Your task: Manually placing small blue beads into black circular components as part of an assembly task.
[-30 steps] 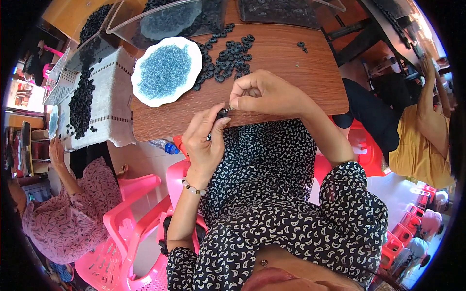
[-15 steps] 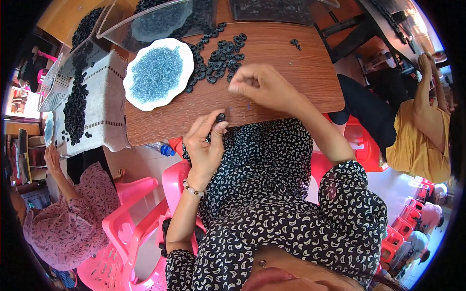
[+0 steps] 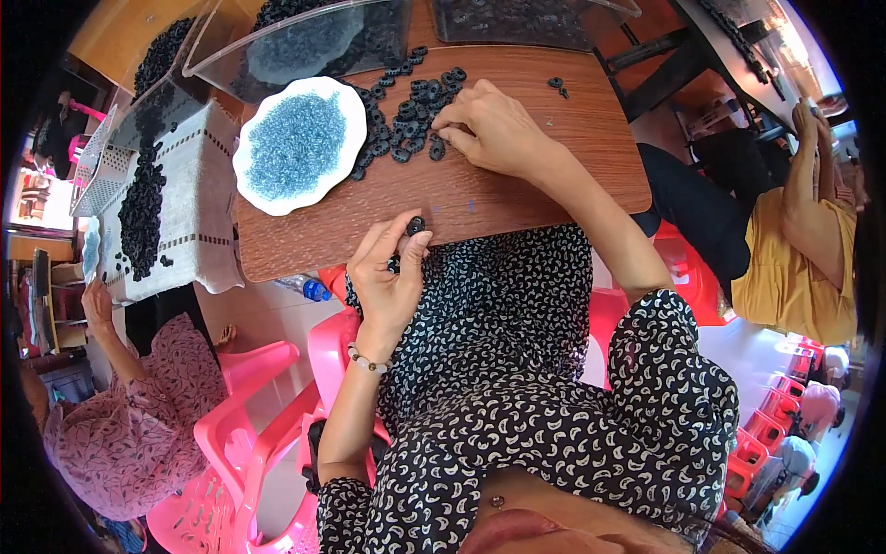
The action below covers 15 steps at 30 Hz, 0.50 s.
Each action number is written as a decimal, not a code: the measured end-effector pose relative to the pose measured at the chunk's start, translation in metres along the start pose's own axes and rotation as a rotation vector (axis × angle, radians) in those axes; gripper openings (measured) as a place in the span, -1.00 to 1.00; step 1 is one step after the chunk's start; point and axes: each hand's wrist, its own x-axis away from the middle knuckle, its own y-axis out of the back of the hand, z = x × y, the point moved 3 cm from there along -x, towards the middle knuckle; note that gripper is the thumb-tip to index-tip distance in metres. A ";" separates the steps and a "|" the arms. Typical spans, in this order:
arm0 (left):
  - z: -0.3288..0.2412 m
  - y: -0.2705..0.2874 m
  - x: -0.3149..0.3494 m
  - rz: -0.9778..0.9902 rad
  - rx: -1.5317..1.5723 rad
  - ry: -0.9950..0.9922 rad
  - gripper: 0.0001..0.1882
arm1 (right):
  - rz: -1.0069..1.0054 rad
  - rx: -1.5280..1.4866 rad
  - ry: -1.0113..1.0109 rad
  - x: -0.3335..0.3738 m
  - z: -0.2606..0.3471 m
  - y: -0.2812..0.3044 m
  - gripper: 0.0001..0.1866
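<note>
My left hand [image 3: 386, 277], near the table's front edge, pinches a small round black plastic part [image 3: 416, 224] between thumb and forefinger. Its other fingers are curled in. Farther off, my right hand [image 3: 494, 129] is at the right side of a loose pile of small black plastic parts [image 3: 406, 120]. Its fingers are bent, with thumb and forefinger slightly apart beside the nearest parts; no held thing shows between them. Left of the pile stands a white scalloped plate [image 3: 247, 185] heaped with tiny clear bluish pieces [image 3: 297, 138].
Clear plastic bins [image 3: 305, 51] of black parts line the brown table's [image 3: 572, 175] far edge. Two stray black bits [image 3: 557, 85] lie at the right. A cloth-covered table [image 3: 198, 194] with more parts stands left. People sit on both sides, near pink chairs [image 3: 249, 434].
My right hand has moved forward, away from me, to the edge of the black pile. My left hand stays almost in place, still pinching its part.
</note>
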 end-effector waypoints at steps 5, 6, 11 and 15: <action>-0.003 -0.001 -0.001 0.002 -0.021 -0.001 -0.75 | 0.036 -0.013 0.004 -0.004 0.003 0.001 -0.82; -0.003 -0.001 -0.001 0.000 -0.019 0.001 -0.75 | 0.045 -0.017 0.007 -0.004 0.004 0.000 -0.82; -0.003 0.000 0.000 -0.003 -0.058 -0.035 -0.75 | 0.063 0.012 0.040 -0.009 0.008 0.000 -0.83; -0.004 -0.001 0.000 -0.007 -0.060 -0.042 -0.75 | 0.124 -0.061 -0.001 -0.012 0.007 0.007 -0.85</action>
